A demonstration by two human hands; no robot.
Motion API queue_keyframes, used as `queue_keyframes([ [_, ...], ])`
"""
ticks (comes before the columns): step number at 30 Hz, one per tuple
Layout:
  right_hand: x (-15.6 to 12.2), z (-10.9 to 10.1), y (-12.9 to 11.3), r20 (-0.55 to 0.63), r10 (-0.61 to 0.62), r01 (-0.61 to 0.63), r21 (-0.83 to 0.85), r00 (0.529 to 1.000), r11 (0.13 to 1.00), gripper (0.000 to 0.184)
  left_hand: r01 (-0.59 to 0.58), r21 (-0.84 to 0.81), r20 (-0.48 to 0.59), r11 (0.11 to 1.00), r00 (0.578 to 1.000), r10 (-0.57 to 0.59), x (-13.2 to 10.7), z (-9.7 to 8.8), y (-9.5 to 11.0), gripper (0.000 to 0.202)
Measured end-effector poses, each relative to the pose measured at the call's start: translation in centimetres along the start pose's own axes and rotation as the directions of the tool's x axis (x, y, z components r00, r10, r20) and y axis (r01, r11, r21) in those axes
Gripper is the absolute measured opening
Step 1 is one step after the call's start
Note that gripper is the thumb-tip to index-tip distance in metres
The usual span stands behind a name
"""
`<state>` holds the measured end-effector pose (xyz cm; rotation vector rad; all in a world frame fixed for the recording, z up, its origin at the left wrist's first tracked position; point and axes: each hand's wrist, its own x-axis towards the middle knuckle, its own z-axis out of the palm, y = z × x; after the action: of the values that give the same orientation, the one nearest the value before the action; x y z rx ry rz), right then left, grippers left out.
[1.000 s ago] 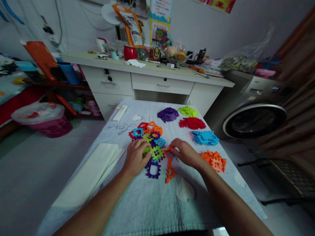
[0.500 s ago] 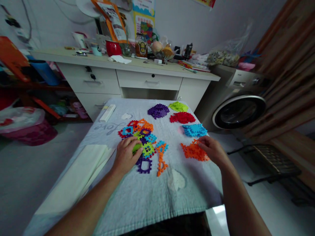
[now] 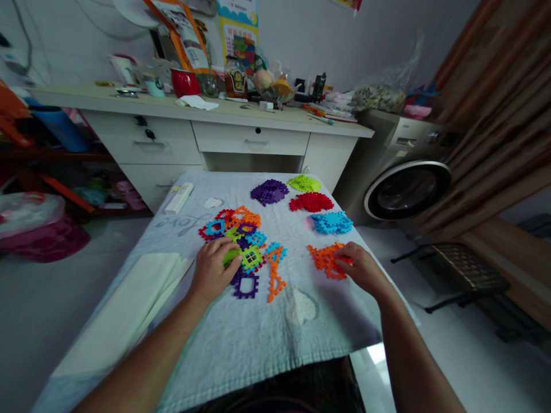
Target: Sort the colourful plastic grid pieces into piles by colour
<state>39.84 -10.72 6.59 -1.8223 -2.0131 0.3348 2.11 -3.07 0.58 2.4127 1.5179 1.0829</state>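
My left hand (image 3: 216,268) curls over the near left side of a mixed pile of interlocking plastic tiles (image 3: 244,228). Thumb and fingers close around a lime-green tile (image 3: 231,256), partly hidden by the hand. Beside it lie a green window-shaped tile (image 3: 252,259) and a purple square frame tile (image 3: 247,285). My right hand (image 3: 363,265) is at the right side of an orange tile pile (image 3: 326,259), its fingers pinched on an orange tile (image 3: 345,261) mostly covered by them. A few orange and blue tiles (image 3: 274,274) lie between the two piles.
Purple (image 3: 270,192), lime-green (image 3: 305,183), red (image 3: 311,201) and blue (image 3: 332,222) tile piles lie farther back on the cloth-covered table (image 3: 258,338). A white box (image 3: 179,198) and folded cream cloth (image 3: 124,310) lie left. Behind stand a cabinet (image 3: 253,135) and a washing machine (image 3: 398,166).
The view has shifted slightly, moving the scene left. My right hand has come in closer over the orange pile, its fingers now lower among the tiles. My left hand stays at the mixed pile.
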Motion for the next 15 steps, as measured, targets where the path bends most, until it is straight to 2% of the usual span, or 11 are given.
queue_keyframes([
  [4,0.1,1.1,-0.6,-0.037,0.027,-0.03,-0.097,0.999,0.995,0.017,-0.007,-0.003,0.001,1.0,1.0,0.007,0.0,0.0,0.0,0.023],
  [10,0.6,1.5,-1.3,-0.108,0.033,-0.045,-0.118,0.994,0.992,0.014,-0.007,-0.01,0.005,1.0,1.0,0.007,0.0,-0.1,0.1,0.022],
  [15,1.7,2.0,-4.3,-0.125,-0.027,0.023,-0.038,0.992,0.999,0.013,0.0,-0.004,0.015,1.0,1.0,0.0,0.0,-0.1,0.0,0.022],
])
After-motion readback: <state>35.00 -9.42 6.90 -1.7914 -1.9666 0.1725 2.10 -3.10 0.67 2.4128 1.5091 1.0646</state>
